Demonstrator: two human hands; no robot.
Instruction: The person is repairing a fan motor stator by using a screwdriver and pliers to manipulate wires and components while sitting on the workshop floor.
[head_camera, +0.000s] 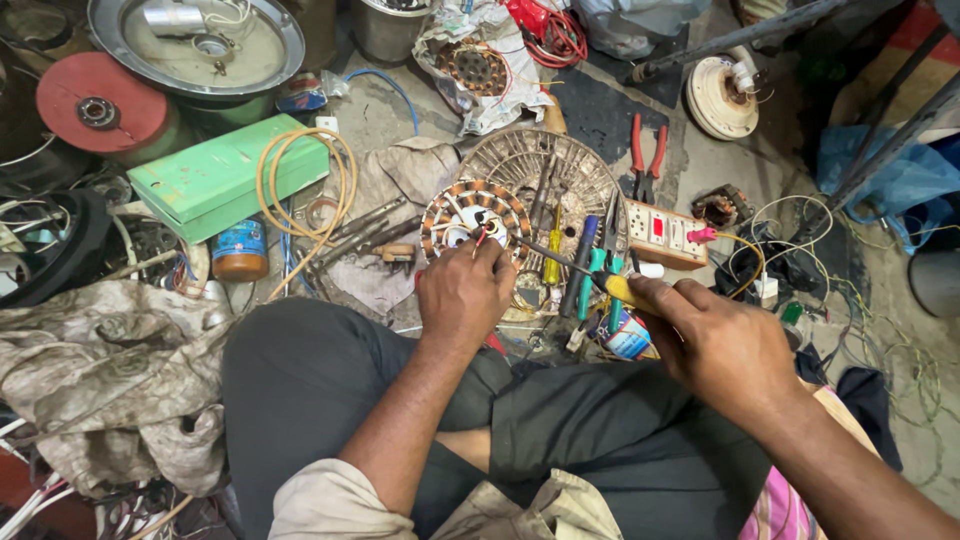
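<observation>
Copper-wound round fan stator (473, 218) lies on the floor just ahead of the left hand (463, 293), which pinches thin wires at its rim. Right hand (718, 345) grips a yellow-handled soldering iron (570, 268), its long shaft slanting leftward toward the stator, tip beside the left fingers.

To your left you have a green box (225, 175) with a loop of tan cable (300, 185) lying over it, a red disc (98, 105) beyond. Red-handled pliers (645, 155) lie above the white switch board (665, 235); a crumpled cloth (110, 375) sits beside your knee.
</observation>
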